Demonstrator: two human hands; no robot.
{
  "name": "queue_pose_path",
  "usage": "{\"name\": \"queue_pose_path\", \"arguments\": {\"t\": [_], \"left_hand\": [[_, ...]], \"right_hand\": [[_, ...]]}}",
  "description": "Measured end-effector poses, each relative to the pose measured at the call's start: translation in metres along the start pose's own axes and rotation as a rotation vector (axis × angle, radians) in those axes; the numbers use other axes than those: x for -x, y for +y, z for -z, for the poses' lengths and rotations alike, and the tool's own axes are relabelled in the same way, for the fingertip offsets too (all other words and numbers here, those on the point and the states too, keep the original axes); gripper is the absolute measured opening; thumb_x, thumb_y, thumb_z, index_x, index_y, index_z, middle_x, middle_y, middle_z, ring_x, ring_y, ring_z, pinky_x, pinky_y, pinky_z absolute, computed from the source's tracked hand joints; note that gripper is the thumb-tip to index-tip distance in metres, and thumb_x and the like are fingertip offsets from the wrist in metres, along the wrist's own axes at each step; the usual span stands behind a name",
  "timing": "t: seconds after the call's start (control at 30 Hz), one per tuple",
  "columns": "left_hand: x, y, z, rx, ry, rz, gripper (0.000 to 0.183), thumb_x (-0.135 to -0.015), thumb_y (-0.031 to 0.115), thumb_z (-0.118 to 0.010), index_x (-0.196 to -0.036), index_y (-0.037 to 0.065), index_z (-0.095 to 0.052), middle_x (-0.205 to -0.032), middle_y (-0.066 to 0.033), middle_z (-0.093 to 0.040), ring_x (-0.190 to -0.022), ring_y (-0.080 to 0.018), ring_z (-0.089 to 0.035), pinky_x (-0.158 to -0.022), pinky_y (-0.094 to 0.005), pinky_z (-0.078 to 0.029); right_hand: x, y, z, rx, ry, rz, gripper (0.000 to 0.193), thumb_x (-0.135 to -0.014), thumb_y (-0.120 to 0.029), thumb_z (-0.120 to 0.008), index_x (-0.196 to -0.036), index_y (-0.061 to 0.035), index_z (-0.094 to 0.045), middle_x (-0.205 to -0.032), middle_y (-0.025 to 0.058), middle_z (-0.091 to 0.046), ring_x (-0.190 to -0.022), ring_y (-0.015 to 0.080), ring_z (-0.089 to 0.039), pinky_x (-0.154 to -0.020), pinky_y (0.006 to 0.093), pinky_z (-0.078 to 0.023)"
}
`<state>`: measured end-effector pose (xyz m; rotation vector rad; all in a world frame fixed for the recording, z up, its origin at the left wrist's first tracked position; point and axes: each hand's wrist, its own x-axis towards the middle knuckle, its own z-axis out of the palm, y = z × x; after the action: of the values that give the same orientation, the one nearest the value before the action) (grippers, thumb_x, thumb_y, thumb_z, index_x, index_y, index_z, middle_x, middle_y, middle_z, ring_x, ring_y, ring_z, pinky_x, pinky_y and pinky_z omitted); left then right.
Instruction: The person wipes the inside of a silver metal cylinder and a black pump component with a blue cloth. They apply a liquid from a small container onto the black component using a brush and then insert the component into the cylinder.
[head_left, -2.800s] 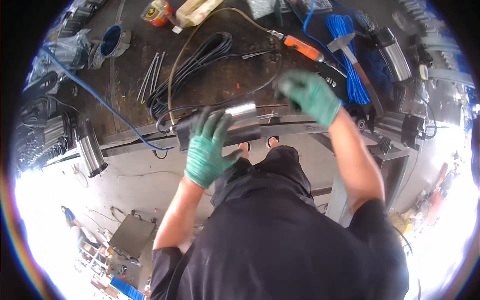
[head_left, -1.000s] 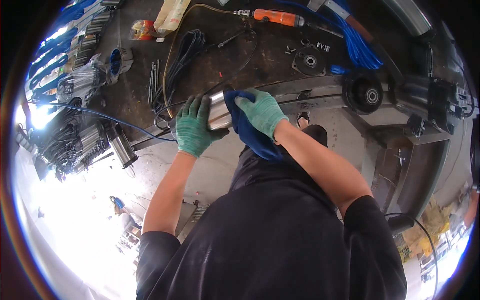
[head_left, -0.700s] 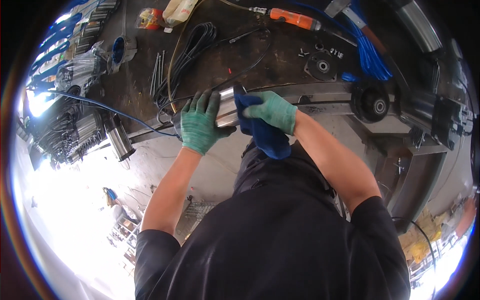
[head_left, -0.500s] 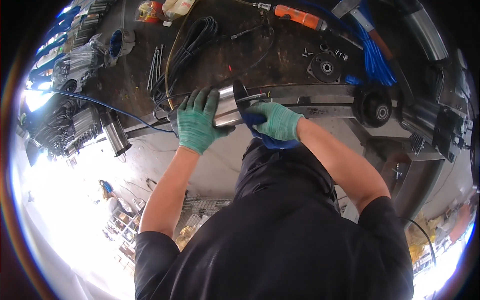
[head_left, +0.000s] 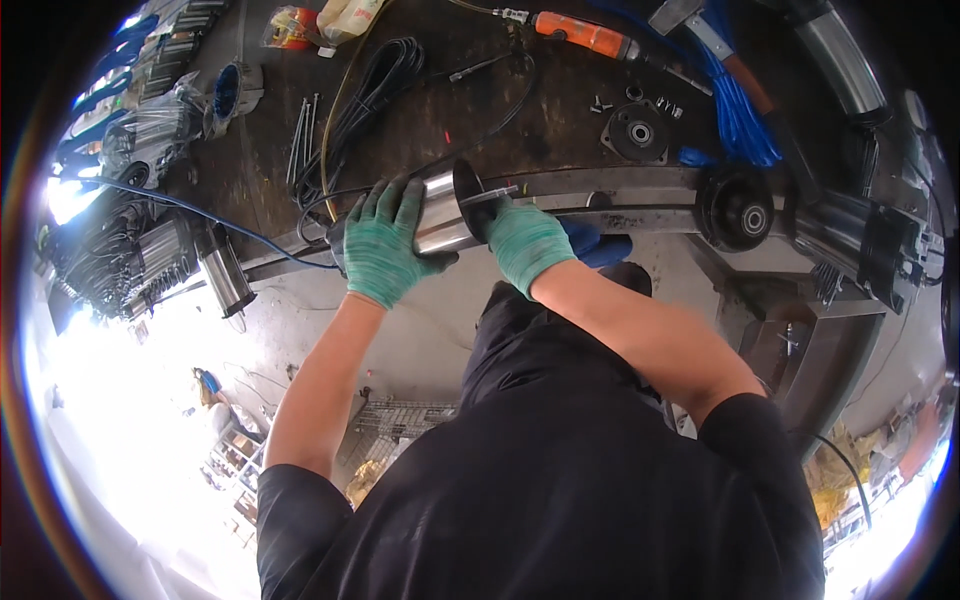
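A shiny metal cylinder (head_left: 440, 208), apparently a motor housing, lies at the near edge of the bench. My left hand (head_left: 383, 240), in a green glove with grey fingertips, wraps round its left part. On the cylinder's right end is a black round end cap (head_left: 468, 197), with a thin metal piece sticking out to the right. My right hand (head_left: 528, 248), also gloved in green, closes on that cap, its fingertips partly hidden. A dark blue bundle (head_left: 602, 248), too covered to name, hangs just right of my right wrist.
Farther back on the bench are a coil of black cable (head_left: 392, 85), an orange power tool (head_left: 582, 33), a hammer (head_left: 720, 45), blue wire (head_left: 740, 125) and a flange with a bearing (head_left: 638, 132). Another black end cap (head_left: 742, 212) stands right along the edge. Metal cylinders (head_left: 228, 280) crowd the left.
My right hand has shifted left and turned against the end cap. The blue bundle, earlier under that hand, now shows to its right. My left hand keeps its hold on the cylinder.
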<state>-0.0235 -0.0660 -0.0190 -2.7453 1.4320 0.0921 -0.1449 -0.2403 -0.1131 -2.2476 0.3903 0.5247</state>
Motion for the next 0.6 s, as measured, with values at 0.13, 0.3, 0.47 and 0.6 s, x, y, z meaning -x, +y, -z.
{"name": "queue_pose_path", "arguments": {"t": [0.13,0.3,0.47,0.6], "left_hand": [[0.006,-0.007,0.0,0.037,-0.104,-0.068,0.112,-0.056,0.061,-0.092,-0.15,0.015,-0.051,-0.153,-0.0101,-0.052,-0.141,-0.0354,-0.049,-0.118,-0.0533,-0.037],[0.012,-0.009,-0.005,0.072,-0.061,-0.069,0.113,-0.057,0.061,-0.092,-0.152,0.017,-0.049,-0.153,-0.0085,-0.051,-0.143,-0.0344,-0.047,-0.119,-0.0569,-0.035],[0.012,-0.008,-0.002,0.066,-0.087,-0.06,0.114,-0.057,0.062,-0.092,-0.153,0.018,-0.047,-0.154,-0.0085,-0.05,-0.143,-0.0348,-0.047,-0.119,-0.0587,-0.035],[0.015,-0.009,-0.001,0.032,-0.084,-0.064,0.114,-0.055,0.058,-0.092,-0.151,0.013,-0.049,-0.153,-0.0117,-0.052,-0.141,-0.0356,-0.049,-0.118,-0.055,-0.038]], "right_hand": [[0.026,-0.013,0.062,-0.041,-0.314,0.131,0.03,-0.092,-0.017,-0.063,-0.119,-0.0075,-0.071,-0.124,0.0219,-0.071,-0.111,0.0407,-0.07,-0.095,0.0493,-0.056],[0.045,-0.011,0.077,-0.661,-0.473,0.045,0.037,-0.087,-0.013,-0.064,-0.121,-0.0054,-0.072,-0.108,0.0171,-0.076,-0.101,0.0311,-0.071,-0.089,0.0435,-0.055],[0.058,0.011,0.092,-0.973,-0.073,-0.1,0.047,-0.088,-0.011,-0.073,-0.133,0.0015,-0.067,-0.114,0.0124,-0.074,-0.106,0.0178,-0.069,-0.094,0.0343,-0.056],[0.036,-0.01,0.132,-0.541,0.213,-0.083,0.038,-0.094,-0.015,-0.071,-0.128,0.0,-0.069,-0.108,0.0113,-0.076,-0.089,0.0214,-0.072,-0.084,0.0342,-0.059]]}}
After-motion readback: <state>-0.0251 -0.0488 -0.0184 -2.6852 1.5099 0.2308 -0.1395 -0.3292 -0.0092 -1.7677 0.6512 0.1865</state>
